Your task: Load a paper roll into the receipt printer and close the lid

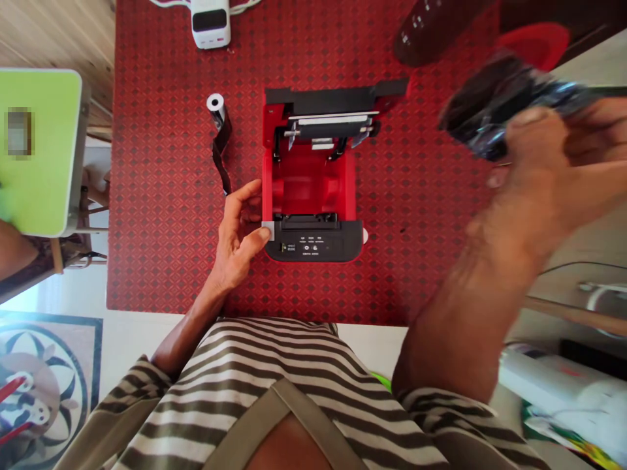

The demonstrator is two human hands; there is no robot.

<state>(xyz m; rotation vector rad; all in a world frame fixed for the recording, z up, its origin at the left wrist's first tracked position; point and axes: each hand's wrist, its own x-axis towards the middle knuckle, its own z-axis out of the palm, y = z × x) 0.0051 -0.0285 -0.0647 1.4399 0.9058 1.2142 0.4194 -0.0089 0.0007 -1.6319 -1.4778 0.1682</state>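
Observation:
A red and black receipt printer (313, 183) stands on the table with its lid (337, 108) raised and its red paper bay bare inside. My left hand (240, 238) grips the printer's front left corner, thumb on the top panel and fingers along the side. Off to the right, my right hand (543, 156) is blurred by motion, its fingers closed on a dark, crumpled, shiny plastic bag (480, 108). Left of the printer is a small roll (216, 104) with a pale end and a dark strip (221, 160) trailing toward my left hand.
The table (166, 261) has a red patterned cover. A white device with a dark display (210, 23) and cables sits at the back, a dark bottle (426, 32) at the back right. A red round object (539, 42) lies beyond the bag. A green-topped stool (39, 176) stands left.

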